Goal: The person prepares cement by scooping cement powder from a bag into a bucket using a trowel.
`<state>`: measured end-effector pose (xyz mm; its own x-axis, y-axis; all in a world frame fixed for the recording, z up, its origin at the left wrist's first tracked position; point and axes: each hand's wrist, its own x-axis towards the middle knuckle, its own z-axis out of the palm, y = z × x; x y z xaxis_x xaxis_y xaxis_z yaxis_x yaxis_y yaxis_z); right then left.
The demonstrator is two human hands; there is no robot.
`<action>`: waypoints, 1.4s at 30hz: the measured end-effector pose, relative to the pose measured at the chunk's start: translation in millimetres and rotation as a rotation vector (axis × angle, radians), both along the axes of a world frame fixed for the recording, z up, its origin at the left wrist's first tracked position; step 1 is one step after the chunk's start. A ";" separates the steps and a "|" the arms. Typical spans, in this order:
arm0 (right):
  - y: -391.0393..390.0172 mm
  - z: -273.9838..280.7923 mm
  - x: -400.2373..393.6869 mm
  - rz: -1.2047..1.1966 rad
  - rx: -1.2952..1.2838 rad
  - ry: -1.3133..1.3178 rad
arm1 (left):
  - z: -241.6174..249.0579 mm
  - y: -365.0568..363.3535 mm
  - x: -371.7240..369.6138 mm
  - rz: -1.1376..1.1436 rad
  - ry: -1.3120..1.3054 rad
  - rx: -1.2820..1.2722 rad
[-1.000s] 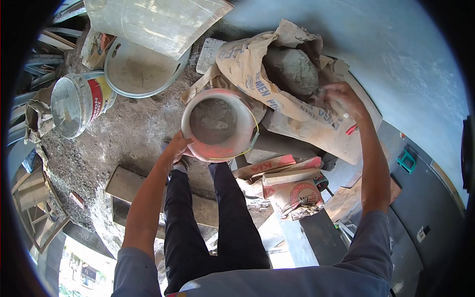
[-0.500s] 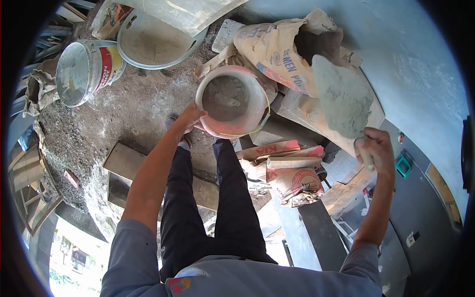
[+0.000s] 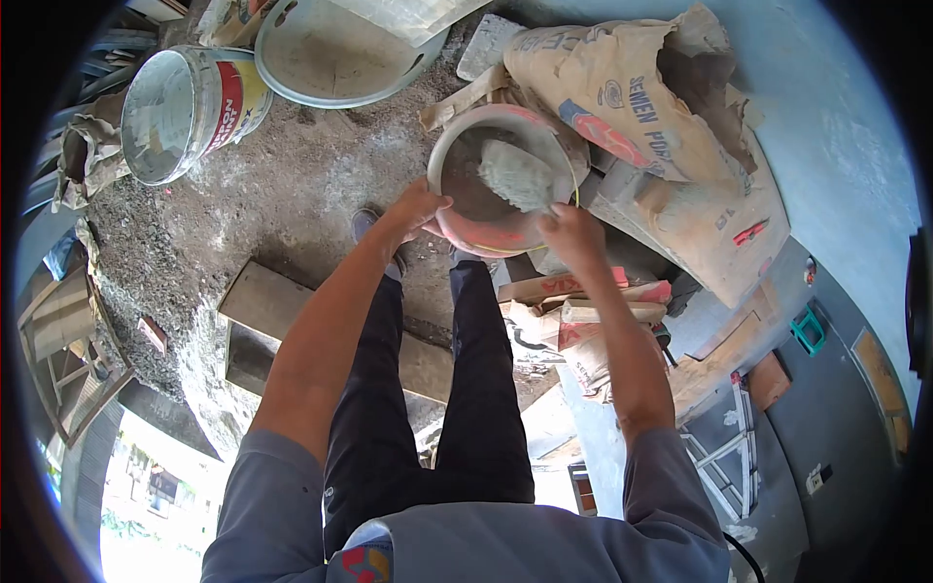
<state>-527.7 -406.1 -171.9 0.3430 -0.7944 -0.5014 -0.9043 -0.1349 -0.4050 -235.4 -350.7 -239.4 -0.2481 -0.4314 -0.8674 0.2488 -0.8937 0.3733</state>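
Observation:
My left hand (image 3: 418,209) is closed on the near left rim of a round, reddish, dusty bucket (image 3: 486,236), which tilts toward me. Grey material lies in its bottom. The handle of a trowel is in the grip of my right hand (image 3: 575,236), at the bucket's near right side. The trowel's blade (image 3: 517,177), covered with pale grey material, is over the bucket's mouth. Beyond it on the right lies a torn paper cement bag (image 3: 593,87), its top gaping. A thin yellow-green bucket handle (image 3: 576,187) runs along the right rim.
A paint pail (image 3: 160,117) and a wide shallow basin (image 3: 340,58) stand at the back left. Folded paper sacks (image 3: 583,335) are right of my legs. A wooden box form (image 3: 292,301) lies by my feet. A blue wall rises at the right.
My right hand has brought the loaded trowel leftward from beside the cement bag to over the bucket. My left hand keeps hold of the rim. The camera view has shifted somewhat.

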 end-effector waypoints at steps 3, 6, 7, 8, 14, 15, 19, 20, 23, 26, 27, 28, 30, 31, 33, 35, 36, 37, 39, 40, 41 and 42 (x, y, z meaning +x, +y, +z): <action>21.6 2.1 42.3 0.071 -0.110 0.235 | -7.8 1.5 -0.2 -0.003 0.015 -0.005; 41.7 20.4 46.8 0.097 -0.258 0.247 | 2.4 3.4 -2.3 0.005 -0.010 0.001; 42.3 34.6 42.3 0.126 -0.286 0.252 | 4.2 3.6 -2.3 0.013 -0.015 0.011; 38.3 51.6 39.8 0.159 -0.320 0.253 | 4.9 1.3 -1.1 0.027 -0.022 0.015; -21.3 230.4 -10.0 0.042 -0.408 0.130 | -1.2 1.9 -5.2 0.087 -0.049 0.025; -33.4 262.2 -19.2 -0.057 -0.374 0.112 | -6.4 4.5 -4.7 0.076 -0.051 0.015; -98.0 354.2 -49.4 -0.171 -0.533 0.210 | -8.2 2.1 -5.9 0.060 -0.058 0.038; -114.8 357.3 -55.3 -0.187 -0.613 0.239 | -4.0 0.7 -5.9 0.050 -0.062 0.053; -179.2 338.1 -66.5 -0.061 -0.433 0.491 | 6.9 -7.2 -7.2 0.037 -0.061 0.069; -234.4 241.0 -80.5 0.104 -0.187 0.583 | 11.8 -9.1 -6.2 0.055 -0.047 0.057; -248.1 196.6 -84.9 0.165 -0.191 0.568 | 8.9 -7.6 -5.6 0.059 -0.048 0.066; -260.6 154.4 -88.8 0.224 -0.195 0.554 | 6.3 -6.4 -5.5 0.061 -0.048 0.075; -284.2 89.4 -81.3 0.240 -0.041 0.639 | 13.5 -8.6 -5.6 0.061 -0.039 0.075; -291.2 55.0 -84.6 0.284 -0.146 0.581 | 15.7 -10.7 -5.6 0.060 -0.035 0.074; -293.3 -5.4 -99.2 0.367 -0.346 0.465 | 12.6 -8.2 -5.8 0.063 -0.045 0.086; -291.7 -42.7 -101.4 0.423 -0.479 0.388 | 11.7 -11.6 -6.0 0.058 -0.052 0.083; -288.5 -54.1 -99.7 0.447 -0.474 0.379 | 14.2 -13.1 -5.8 0.057 -0.054 0.079; -287.0 -62.9 -99.6 0.466 -0.476 0.367 | 16.7 -15.0 -6.5 0.055 -0.054 0.076; -284.1 -70.5 -99.0 0.489 -0.471 0.336 | 9.2 -13.6 -5.9 0.051 -0.040 0.070; -283.7 -73.0 -99.1 0.502 -0.464 0.317 | 7.0 -11.0 -6.2 0.048 -0.032 0.069; -283.9 -75.9 -99.9 0.518 -0.468 0.298 | 7.2 -10.7 -7.5 0.055 -0.038 0.075; -282.4 -77.8 -101.3 0.525 -0.468 0.278 | 9.0 -9.4 -8.5 0.059 -0.045 0.082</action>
<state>-629.1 -688.5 -249.7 0.6450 -0.7130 -0.2750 -0.7345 -0.6778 0.0346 -244.0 -360.1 -230.4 -0.1848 -0.3715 -0.9099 0.2864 -0.9060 0.3117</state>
